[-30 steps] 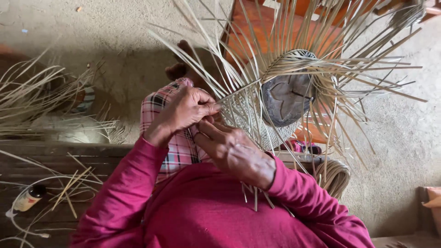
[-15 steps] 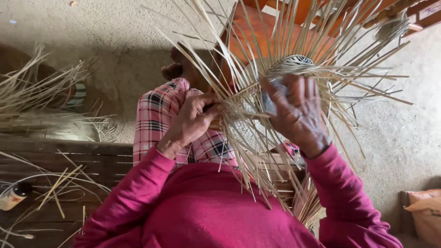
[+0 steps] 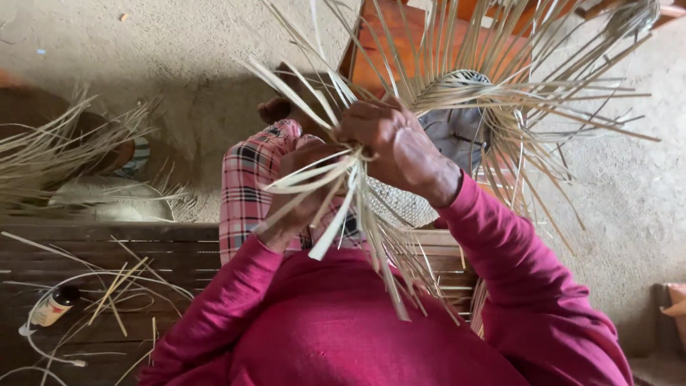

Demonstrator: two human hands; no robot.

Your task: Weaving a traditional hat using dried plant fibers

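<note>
A half-woven basket of pale cane strips rests over my lap, its loose strips fanning up and to the right. My right hand grips a bunch of those strips near the basket's rim, knuckles toward the camera. My left hand is just below and left of it, partly hidden behind flat strips that cross in front; its fingers close around the same bunch. Both arms wear magenta sleeves. A pink plaid cloth covers my leg.
A pile of loose cane strips lies on the dirt floor at left. I sit on a dark wooden bench with scattered strip offcuts, a small bottle and a white cord. An orange-red wooden frame stands behind the basket.
My right hand left the basket's top and came down and left to join the left hand on a bunch of strips. The basket has turned, and strips now cross my left hand.
</note>
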